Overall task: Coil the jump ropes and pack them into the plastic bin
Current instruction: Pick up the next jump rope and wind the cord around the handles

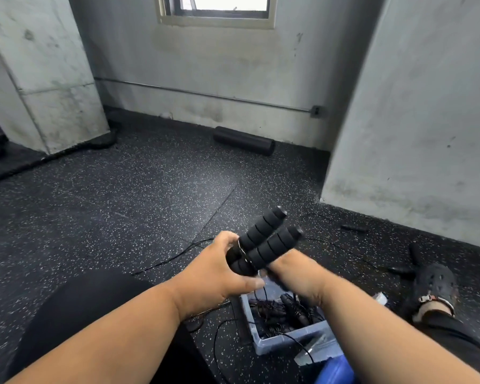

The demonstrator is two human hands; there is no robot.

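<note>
Two black ribbed foam jump-rope handles (266,239) stick up side by side, pointing up and to the right. My left hand (219,270) grips their lower ends. My right hand (299,275) is just right of them, its fingers hidden behind the handles, so its hold is unclear. Below the hands a pale blue plastic bin (294,338) sits on the floor and holds several black handles and tangled thin cords. A thin black rope (178,257) trails across the speckled floor to the left of the hands.
More black handles (354,228) and another handle (414,253) lie on the floor at right. My foot in a black clog (434,286) is at right, my knee at lower left. A black foam roller (244,140) lies by the far wall. A blue object (334,370) is below the bin.
</note>
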